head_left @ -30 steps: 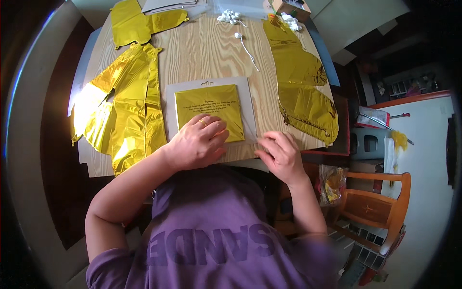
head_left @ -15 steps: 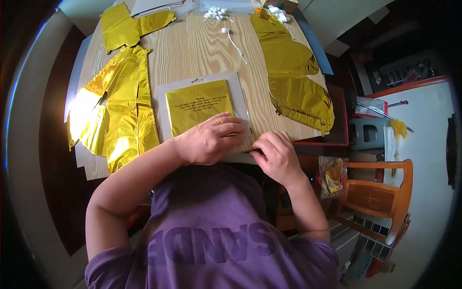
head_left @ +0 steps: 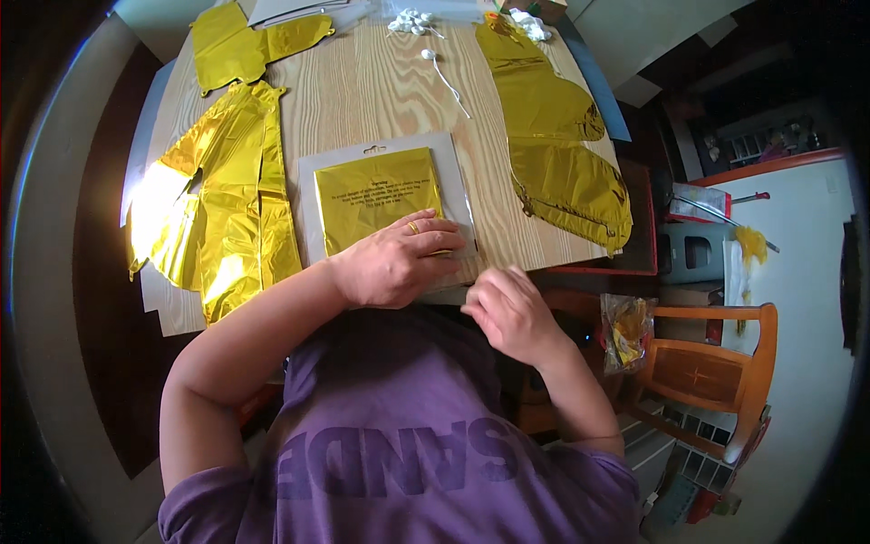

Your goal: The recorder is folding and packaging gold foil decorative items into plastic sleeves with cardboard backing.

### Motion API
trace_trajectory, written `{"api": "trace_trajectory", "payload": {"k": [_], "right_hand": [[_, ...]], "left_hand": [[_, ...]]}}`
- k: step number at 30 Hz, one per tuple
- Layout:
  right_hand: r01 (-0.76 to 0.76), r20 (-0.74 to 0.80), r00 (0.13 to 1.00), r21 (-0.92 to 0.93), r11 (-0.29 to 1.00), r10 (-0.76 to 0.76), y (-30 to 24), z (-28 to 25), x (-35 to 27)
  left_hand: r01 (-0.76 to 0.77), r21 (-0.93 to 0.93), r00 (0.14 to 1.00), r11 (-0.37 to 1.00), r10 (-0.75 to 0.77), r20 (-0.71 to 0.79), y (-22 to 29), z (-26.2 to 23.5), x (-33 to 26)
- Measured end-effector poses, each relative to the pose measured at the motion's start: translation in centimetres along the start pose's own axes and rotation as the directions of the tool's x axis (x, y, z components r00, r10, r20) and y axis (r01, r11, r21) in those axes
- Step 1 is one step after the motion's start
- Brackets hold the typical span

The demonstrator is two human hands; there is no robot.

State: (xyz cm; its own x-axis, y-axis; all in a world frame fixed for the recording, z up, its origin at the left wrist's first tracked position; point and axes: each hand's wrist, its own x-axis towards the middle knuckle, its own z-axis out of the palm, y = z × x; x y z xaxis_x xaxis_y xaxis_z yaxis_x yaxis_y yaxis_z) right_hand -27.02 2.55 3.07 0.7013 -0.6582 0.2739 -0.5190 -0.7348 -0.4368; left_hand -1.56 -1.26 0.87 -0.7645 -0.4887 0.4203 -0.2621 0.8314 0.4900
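A clear plastic bag [head_left: 458,168] lies at the table's near edge, holding a grey card [head_left: 308,208] and a folded gold foil balloon [head_left: 372,186]. My left hand [head_left: 391,263] rests on its lower right part, fingers curled together and pressing it down. Just right of the bag, over the table edge, my right hand [head_left: 515,315] is closed with thumb and fingers together. What sits between those fingers, if anything, is hidden. The bag's lower edge is covered by my left hand and wrist.
Flat gold foil balloons lie at the left [head_left: 240,199], the far left [head_left: 227,50] and the right [head_left: 553,109]. A white string bundle [head_left: 430,56] trails its end mid-table, with several more bundles [head_left: 412,22] behind. A wooden chair [head_left: 707,372] stands at the right.
My right hand has moved slightly toward me and left, away from the table's edge, its fingers still closed. My left hand stays on the bag.
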Motion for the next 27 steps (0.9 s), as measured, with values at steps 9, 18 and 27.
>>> {"api": "trace_trajectory", "payload": {"k": [9,18,27], "right_hand": [[-0.027,-0.033,0.999,-0.083,0.996,0.024,1.2,-1.0,1.1],[0.063,0.097,0.991,0.276,0.959,-0.093,-1.4,-0.7,-0.4],[-0.023,-0.051,0.999,-0.100,0.995,0.018,1.0,-0.3,0.9]], "left_hand": [[-0.010,-0.003,1.000,1.000,0.010,-0.026,0.0,0.3,-0.1],[-0.016,-0.014,0.999,1.000,0.016,-0.032,0.0,0.3,-0.2],[-0.028,0.006,0.999,1.000,0.028,-0.032,0.0,0.3,-0.3]]}}
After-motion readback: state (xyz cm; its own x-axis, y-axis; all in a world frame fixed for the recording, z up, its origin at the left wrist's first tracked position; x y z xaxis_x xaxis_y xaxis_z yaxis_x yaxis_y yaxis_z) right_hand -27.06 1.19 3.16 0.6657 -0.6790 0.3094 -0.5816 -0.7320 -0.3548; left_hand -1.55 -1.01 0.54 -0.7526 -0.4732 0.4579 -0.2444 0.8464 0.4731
